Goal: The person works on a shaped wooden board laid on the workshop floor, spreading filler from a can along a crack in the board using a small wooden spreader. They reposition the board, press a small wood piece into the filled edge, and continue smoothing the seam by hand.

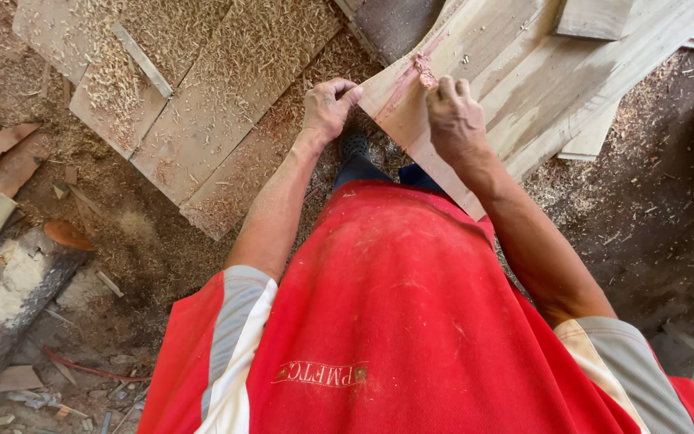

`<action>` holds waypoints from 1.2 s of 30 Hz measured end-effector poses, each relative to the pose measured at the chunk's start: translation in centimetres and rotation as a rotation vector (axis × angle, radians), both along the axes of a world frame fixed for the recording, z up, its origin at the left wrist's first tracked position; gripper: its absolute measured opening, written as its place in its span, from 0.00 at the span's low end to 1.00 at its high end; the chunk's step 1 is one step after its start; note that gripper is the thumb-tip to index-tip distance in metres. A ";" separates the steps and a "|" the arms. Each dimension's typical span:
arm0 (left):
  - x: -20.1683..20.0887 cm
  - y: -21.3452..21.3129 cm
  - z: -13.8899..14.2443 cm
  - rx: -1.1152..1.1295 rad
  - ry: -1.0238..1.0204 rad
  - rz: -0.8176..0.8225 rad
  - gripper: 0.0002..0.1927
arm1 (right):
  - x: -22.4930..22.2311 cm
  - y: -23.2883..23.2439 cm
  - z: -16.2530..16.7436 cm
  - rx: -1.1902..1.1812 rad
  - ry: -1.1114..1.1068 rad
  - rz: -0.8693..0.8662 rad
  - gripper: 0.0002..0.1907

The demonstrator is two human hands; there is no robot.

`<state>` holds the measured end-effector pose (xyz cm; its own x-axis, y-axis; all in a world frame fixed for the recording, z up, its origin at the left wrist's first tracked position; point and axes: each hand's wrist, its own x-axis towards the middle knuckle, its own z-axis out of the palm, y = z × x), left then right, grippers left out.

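Observation:
A pale wooden board (524, 88) slants across the upper right, with a reddish streak near its lower left end. My left hand (329, 107) grips that end's corner, thumb on the board's edge. My right hand (453, 119) rests on the board beside the streak, fingers curled, fingertips pressing a pinkish smear on the wood. Whether it holds a small tool I cannot tell. My red shirt fills the lower middle of the view.
Flat boards (202, 104) covered in sawdust lie on the ground at upper left, a thin wood strip (142, 60) across them. Scrap wood and offcuts (2, 265) litter the left side. More planks (596, 16) stack at upper right. Sawdust covers the dirt floor.

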<state>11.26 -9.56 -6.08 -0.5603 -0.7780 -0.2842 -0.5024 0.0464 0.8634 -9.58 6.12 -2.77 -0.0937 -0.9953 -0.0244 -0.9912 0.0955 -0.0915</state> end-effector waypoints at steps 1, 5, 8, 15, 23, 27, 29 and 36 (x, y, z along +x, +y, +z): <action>0.0 0.1 0.0 -0.002 -0.015 -0.004 0.13 | -0.2 0.0 0.0 -0.020 -0.087 -0.049 0.12; 0.1 0.3 0.2 0.001 0.018 0.004 0.13 | -1.2 -0.7 -0.2 -0.251 -0.175 -0.054 0.20; 0.1 0.4 0.2 0.045 -0.009 0.008 0.13 | -1.4 -1.6 -0.7 -0.274 -0.113 -0.042 0.19; -0.1 0.2 0.2 -0.012 0.019 0.002 0.12 | -1.1 -2.1 -0.6 -0.125 -0.144 0.066 0.27; -0.1 0.1 -0.2 0.062 -0.004 0.021 0.11 | 0.1 -1.5 0.0 -0.152 -0.167 0.195 0.24; 0.0 0.1 -0.7 0.042 0.035 0.035 0.11 | 0.7 -1.3 -0.1 -0.109 -0.184 0.209 0.22; 0.0 0.0 -0.8 0.076 0.032 0.042 0.11 | 1.0 -1.2 -0.1 -0.100 -0.203 0.218 0.22; -0.1 -0.6 -1.4 0.073 -0.003 0.019 0.11 | 2.0 -0.8 -0.7 -0.058 -0.217 0.281 0.21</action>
<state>11.15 -10.13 -7.50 -0.5447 -0.7659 -0.3417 -0.5047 -0.0260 0.8629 -7.54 5.35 -3.50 0.1851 -0.9817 0.0440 -0.9351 -0.1897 -0.2995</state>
